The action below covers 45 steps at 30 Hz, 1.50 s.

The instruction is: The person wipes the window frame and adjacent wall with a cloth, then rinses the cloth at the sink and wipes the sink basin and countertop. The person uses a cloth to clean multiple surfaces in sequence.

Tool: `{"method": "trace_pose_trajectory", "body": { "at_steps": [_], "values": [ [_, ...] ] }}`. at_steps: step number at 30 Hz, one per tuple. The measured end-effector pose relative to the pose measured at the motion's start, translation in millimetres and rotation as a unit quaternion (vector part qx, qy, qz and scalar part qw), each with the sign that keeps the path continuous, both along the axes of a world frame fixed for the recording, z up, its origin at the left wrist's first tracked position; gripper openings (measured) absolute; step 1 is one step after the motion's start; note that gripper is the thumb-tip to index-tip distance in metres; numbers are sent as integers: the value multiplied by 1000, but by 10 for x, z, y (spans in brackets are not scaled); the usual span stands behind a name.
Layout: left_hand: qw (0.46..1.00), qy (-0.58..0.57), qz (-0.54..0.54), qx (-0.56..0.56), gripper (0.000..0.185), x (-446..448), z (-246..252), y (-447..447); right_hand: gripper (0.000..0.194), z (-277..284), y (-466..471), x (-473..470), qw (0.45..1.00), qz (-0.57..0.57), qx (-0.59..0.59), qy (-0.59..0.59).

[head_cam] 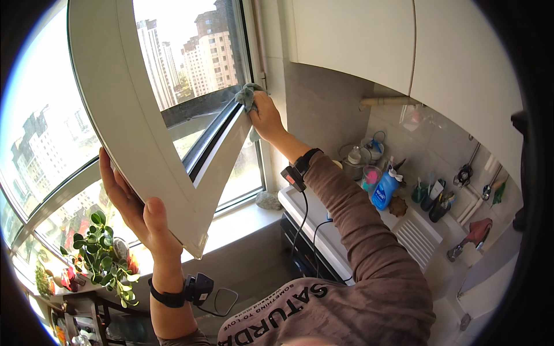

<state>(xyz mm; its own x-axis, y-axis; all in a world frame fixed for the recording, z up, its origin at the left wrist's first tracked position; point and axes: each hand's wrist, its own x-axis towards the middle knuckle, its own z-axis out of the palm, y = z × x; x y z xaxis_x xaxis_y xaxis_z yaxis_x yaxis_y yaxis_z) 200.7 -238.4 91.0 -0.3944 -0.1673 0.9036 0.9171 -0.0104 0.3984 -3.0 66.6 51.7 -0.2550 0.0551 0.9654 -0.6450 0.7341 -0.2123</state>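
Note:
A white-framed window sash (pixel 143 129) stands swung inward in front of me, its lower corner pointing down. My left hand (pixel 138 216) grips the sash's outer edge near that corner, thumb on the near face and fingers around the far side. In my right hand (pixel 266 114) is a grey-green cloth (pixel 247 97), bunched up and pressed to the lower rail of the sash (pixel 227 149) near its hinge end. Part of the cloth hangs below the hand. Through the glass pane (pixel 186 56), tall buildings show outside.
A stone (pixel 268 200) lies on the windowsill (pixel 242 222). Leafy potted plants (pixel 101 255) stand at the left. On the right, a white counter (pixel 305 216) carries a blue detergent bottle (pixel 386 189), cups and a tap (pixel 469 238). Wall cabinets (pixel 355 39) hang above.

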Motion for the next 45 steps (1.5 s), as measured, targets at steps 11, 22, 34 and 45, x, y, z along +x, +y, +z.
{"method": "trace_pose_trajectory", "body": {
  "at_steps": [11, 22, 34, 45],
  "values": [
    [1000, -12, 5, 19, 111, 9, 3, 19, 42, 1297, 730, -429, 961, -191, -53, 193],
    [993, -62, 102, -14, 117, 36, -137, -103, 62, 510, 618, -554, 966, -222, -34, 126],
    [995, -82, -61, 15, 66, 48, -898, -677, 53, 2495, 978, -853, 946, -258, 35, 195],
    [995, -79, 57, 15, 65, 156, -999, -562, 58, 3847, 1275, -1228, 940, -257, 86, 209]
  ]
}}
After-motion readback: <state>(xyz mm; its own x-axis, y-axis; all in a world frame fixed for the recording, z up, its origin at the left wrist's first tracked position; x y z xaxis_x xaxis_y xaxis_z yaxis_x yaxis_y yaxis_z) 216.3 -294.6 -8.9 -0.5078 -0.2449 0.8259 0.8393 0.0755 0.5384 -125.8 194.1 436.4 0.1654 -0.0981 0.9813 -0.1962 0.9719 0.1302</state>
